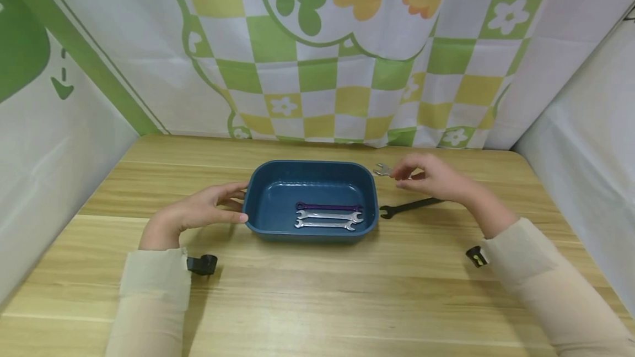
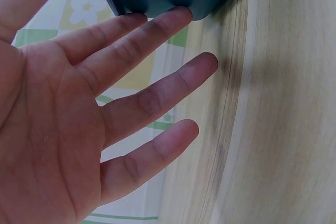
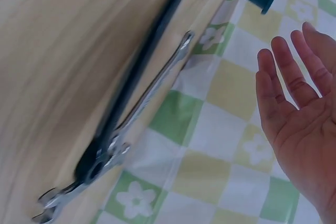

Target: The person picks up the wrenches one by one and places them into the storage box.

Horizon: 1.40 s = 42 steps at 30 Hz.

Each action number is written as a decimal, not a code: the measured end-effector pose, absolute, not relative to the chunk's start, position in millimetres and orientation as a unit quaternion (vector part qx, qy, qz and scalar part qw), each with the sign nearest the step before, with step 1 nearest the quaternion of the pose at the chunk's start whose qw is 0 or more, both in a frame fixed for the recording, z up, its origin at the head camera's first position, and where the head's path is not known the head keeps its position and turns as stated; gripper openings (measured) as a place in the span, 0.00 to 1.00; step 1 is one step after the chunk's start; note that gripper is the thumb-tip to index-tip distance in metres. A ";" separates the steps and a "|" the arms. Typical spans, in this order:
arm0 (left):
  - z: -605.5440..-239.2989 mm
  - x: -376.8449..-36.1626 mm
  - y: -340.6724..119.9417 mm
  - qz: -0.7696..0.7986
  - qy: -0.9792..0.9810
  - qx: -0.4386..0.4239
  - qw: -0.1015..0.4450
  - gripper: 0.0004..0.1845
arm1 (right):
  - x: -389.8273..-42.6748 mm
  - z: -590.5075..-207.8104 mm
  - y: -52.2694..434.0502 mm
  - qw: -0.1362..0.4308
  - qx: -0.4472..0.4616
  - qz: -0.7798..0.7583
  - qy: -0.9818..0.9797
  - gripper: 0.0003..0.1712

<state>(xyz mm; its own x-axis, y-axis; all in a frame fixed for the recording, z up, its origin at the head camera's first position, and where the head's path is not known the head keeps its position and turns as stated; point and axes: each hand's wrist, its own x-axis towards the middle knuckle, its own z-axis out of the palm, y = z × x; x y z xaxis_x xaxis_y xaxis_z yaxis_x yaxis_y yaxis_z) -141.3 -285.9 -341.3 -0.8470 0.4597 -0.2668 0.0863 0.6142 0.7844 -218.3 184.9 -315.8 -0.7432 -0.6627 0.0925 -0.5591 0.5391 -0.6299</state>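
A blue bin (image 1: 268,203) stands on the table holding a purple wrench (image 1: 329,207) and two silver wrenches (image 1: 329,215). My left hand (image 1: 200,208) touches the bin's left end with its fingers spread and fairly straight. To the right of the bin, my right hand (image 1: 436,178) hovers over a silver open-end wrench, whose jaw end (image 1: 383,170) shows past the fingertips. A black wrench (image 1: 409,206) lies in front of it, partly under the hand. In the right wrist view, the fingers are apart from the black wrench (image 3: 134,77) and the silver wrenches (image 3: 152,88) beside it.
The wooden table (image 1: 317,296) carries everything. Behind it hangs a checkered, flowered curtain (image 1: 317,81), and white cloth walls (image 1: 590,125) close in both sides. Each sleeve has a small black camera (image 1: 202,264) at the wrist.
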 end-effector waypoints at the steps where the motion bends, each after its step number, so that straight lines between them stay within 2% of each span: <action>1: -341.3 -141.3 -286.1 0.410 0.869 0.157 0.227 0.45 | -218.4 -317.1 187.6 0.080 -0.349 -0.325 0.875 0.09; 17: -341.9 -139.7 -287.4 0.407 0.871 0.154 0.227 0.46 | -217.3 -340.0 213.7 0.105 -0.336 -0.268 0.897 0.11; 35: -342.5 -141.5 -286.5 0.408 0.870 0.154 0.229 0.46 | -223.7 -356.9 223.6 0.165 -0.329 -0.271 0.889 0.12; 42: -341.0 -141.9 -285.8 0.417 0.864 0.162 0.231 0.45 | -230.6 -364.1 225.6 0.165 -0.341 -0.264 0.887 0.10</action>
